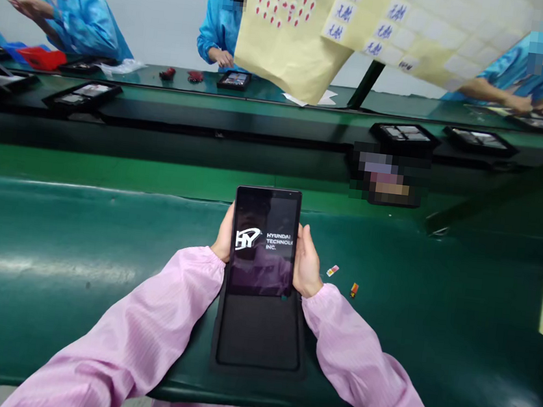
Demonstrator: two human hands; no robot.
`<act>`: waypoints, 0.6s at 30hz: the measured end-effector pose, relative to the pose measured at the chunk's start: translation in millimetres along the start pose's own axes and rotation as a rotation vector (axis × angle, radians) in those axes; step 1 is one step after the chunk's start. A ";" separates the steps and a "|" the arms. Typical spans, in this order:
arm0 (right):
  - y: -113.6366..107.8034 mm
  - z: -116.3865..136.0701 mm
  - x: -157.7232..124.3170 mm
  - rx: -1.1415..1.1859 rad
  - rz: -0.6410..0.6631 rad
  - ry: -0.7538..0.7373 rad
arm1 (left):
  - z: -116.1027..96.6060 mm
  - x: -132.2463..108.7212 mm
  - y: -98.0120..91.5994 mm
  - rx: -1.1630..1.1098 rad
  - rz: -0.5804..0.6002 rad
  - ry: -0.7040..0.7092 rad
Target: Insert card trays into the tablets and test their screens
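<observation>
A black tablet (260,274) is held upright between my two hands, its lit screen showing a white "HY" logo and "HYUNDAI TECHNOLOGY INC." lettering. My left hand (223,234) grips its left edge, with most of the fingers hidden behind it. On the opposite edge, my right hand (308,261) is closed against the side. Below the tablet, a black tray (260,336) lies on the green bench mat (100,243), partly covered by the tablet. Two small items, a white-and-pink card (333,270) and an orange-and-black card (354,290), lie right of my right hand.
Beyond the bench runs a dark conveyor (241,122) carrying several black trays, one tray (403,134) at right. Yellow label sheets (293,49) hang overhead. A slanted green post (503,191) stands at right. Co-workers in blue sleeves (89,16) sit across the line.
</observation>
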State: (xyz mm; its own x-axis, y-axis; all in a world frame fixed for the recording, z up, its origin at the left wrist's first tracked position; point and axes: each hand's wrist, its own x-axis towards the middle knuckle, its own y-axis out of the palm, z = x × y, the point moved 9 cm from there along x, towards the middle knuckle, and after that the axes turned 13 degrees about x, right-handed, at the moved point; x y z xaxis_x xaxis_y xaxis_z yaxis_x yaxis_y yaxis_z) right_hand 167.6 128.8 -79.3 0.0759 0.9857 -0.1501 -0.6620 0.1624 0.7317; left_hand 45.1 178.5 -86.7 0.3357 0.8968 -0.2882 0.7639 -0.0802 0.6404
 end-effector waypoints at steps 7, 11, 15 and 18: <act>-19.5 -10.6 6.3 -0.067 -0.163 0.082 | -1.1 -4.7 -4.8 0.046 -0.017 -0.112; -18.6 -9.7 6.6 -0.044 -0.166 0.067 | -2.1 -4.0 -3.7 0.056 -0.006 -0.102; -10.0 -8.4 5.2 -0.024 -0.104 0.065 | -2.1 -4.2 -6.2 0.058 -0.069 -0.081; -8.3 -7.8 5.1 -0.014 -0.092 0.062 | -3.1 -4.7 -5.5 0.057 -0.086 -0.059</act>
State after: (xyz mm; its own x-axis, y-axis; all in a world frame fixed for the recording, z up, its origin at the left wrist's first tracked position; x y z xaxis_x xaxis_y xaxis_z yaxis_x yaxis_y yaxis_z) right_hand 167.7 132.1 -91.4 0.0905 0.9621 -0.2572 -0.6649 0.2506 0.7036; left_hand 37.5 176.0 -86.7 0.2979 0.8746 -0.3825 0.8209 -0.0302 0.5702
